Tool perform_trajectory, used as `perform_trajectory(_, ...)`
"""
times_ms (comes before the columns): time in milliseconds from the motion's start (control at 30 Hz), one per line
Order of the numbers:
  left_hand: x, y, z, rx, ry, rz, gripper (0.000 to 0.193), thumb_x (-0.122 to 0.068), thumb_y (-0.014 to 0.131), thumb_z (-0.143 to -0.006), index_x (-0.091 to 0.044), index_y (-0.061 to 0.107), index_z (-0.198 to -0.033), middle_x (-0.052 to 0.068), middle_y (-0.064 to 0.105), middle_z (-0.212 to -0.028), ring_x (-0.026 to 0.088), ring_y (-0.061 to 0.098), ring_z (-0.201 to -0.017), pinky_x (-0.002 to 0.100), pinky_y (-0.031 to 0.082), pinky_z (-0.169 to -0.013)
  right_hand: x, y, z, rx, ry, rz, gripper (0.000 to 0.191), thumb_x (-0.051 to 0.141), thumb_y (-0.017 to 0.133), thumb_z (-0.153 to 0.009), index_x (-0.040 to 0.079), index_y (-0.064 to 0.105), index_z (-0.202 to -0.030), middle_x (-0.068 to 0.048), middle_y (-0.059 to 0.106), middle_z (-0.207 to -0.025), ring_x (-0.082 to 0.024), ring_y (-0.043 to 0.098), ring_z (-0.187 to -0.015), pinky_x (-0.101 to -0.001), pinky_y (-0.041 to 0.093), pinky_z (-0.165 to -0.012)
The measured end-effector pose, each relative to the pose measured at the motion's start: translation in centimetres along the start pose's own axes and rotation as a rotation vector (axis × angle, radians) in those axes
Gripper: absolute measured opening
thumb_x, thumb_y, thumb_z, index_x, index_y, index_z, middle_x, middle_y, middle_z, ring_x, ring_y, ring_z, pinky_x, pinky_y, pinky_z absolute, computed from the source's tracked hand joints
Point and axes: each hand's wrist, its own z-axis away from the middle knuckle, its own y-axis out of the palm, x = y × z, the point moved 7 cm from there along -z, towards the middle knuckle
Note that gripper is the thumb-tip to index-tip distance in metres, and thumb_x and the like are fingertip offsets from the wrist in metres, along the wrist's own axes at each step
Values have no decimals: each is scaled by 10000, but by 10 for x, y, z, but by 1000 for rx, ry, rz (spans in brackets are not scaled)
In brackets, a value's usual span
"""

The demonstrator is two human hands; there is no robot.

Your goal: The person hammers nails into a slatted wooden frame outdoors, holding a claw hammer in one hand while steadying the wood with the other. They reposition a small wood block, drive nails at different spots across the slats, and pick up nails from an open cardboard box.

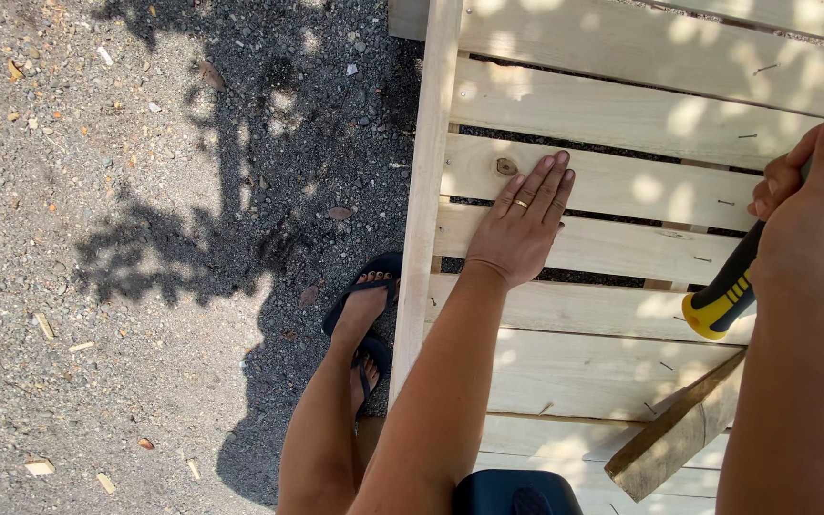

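My left hand [524, 222] lies flat, fingers together, on a pale wooden slat of a slatted frame [612, 114], next to a dark knot in the wood. A ring sits on one finger. My right hand [817, 205] is raised at the right edge, closed around a hammer handle [725, 298] that is black with a yellow butt end. The hammer's head is out of view. Small nails [748, 135] stick out of several slats.
A loose weathered wood offcut [676, 429] rests on the lower slats. The frame's long side rail [426, 191] runs down the middle. My feet in dark flip-flops [366, 296] stand on grey gravel with wood chips. A dark object [517, 492] sits at the bottom edge.
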Motion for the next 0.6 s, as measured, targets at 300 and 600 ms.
perform_trajectory(300, -6, -15, -4, 28, -9, -95, 600, -326, 396, -1096, -100, 300, -1644, 50, 182, -1736, 182, 167, -1612, 378, 120, -1320, -55, 5, 18, 21, 0, -51, 524, 527, 507, -1189, 113, 386, -892, 12, 363, -667, -83, 357, -562, -242, 334, -565)
perform_trajectory(600, -11, -21, -2, -57, -45, -176, 575, -263, 415, -1107, -92, 322, -1648, 50, 216, -1740, 177, 197, -1613, 363, 194, -1318, -37, 4, 40, -20, 26, -141, 474, 384, 569, -1235, 67, 448, -904, -7, 445, -701, -99, 444, -580, -266, 384, -557)
